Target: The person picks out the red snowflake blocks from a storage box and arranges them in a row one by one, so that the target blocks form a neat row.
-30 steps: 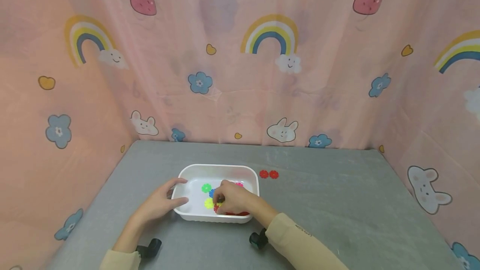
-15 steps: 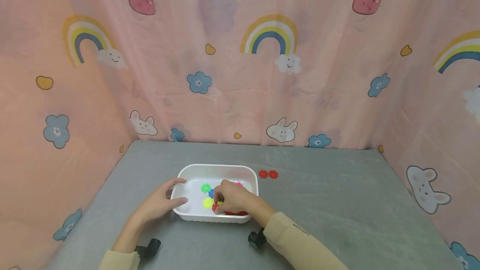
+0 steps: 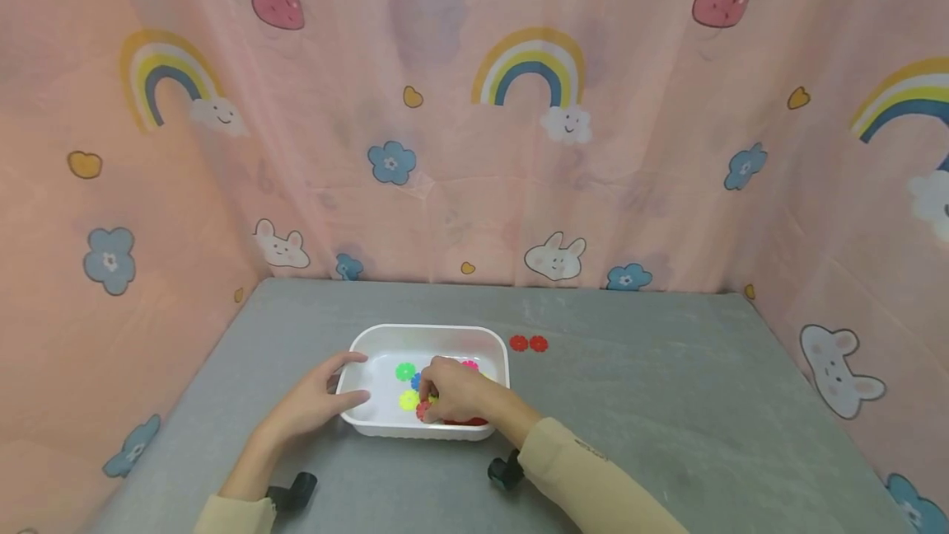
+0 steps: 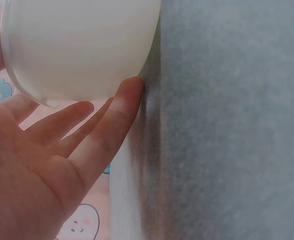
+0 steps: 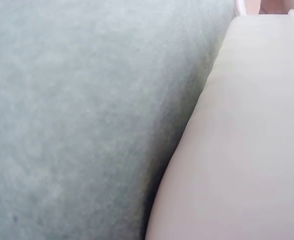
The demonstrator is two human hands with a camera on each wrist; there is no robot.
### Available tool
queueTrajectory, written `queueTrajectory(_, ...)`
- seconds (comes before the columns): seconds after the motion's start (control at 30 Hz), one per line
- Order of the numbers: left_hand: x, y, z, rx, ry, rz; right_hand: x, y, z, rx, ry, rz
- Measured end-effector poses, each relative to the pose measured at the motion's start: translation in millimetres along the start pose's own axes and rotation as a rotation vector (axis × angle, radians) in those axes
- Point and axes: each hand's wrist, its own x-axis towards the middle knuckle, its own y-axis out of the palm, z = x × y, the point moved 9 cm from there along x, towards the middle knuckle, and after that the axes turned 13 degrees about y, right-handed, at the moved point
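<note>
A white plastic tray (image 3: 381,416) stands on the table with several flower-shaped discs in it. My left hand (image 3: 307,400) holds its left end, thumb over the rim; in the left wrist view fingertips (image 4: 129,90) touch the outer wall. Inside the tray's right half, my right hand (image 3: 461,391) pinches a red flower-shaped disc (image 3: 423,410) near the front wall. Close by lie a green disc (image 3: 404,372), a yellow disc (image 3: 409,400), a partly covered blue disc (image 3: 416,381) and a pink disc (image 3: 470,364). More red pieces (image 3: 467,421) lie under the right hand, mostly hidden.
Two red flower discs (image 3: 529,344) lie side by side on the grey table (image 3: 652,386), just behind the tray's right corner. A pink patterned curtain (image 3: 474,213) surrounds the table at the back and sides. Black wrist mounts (image 3: 294,491) hang below both wrists.
The head view has drifted slightly. Both hands keep nearly the same place on and in the tray; the red disc at my right fingertips has shifted a little left.
</note>
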Motion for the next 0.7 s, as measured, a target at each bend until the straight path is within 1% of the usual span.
queueTrajectory(0.2,1.0,-0.1,0.8,0.001,0.005,0.001,-1.6,-5.2,5.7,-0.02,-0.048,-0.062)
queueTrajectory(0.33,0.4,-0.9,1.3,0.006,0.004,0.0,-1.7,-8.7,5.6,0.005,-0.039,-0.088)
queueTrajectory(0.53,-0.4,-0.5,-0.7,0.009,0.016,0.006,-0.8,-13.2,0.1,0.121,-0.005,-0.099)
queueTrajectory(0.7,0.0,0.6,-1.0,0.017,0.012,0.012,-5.1,-21.7,-2.1,0.225,0.023,-0.108)
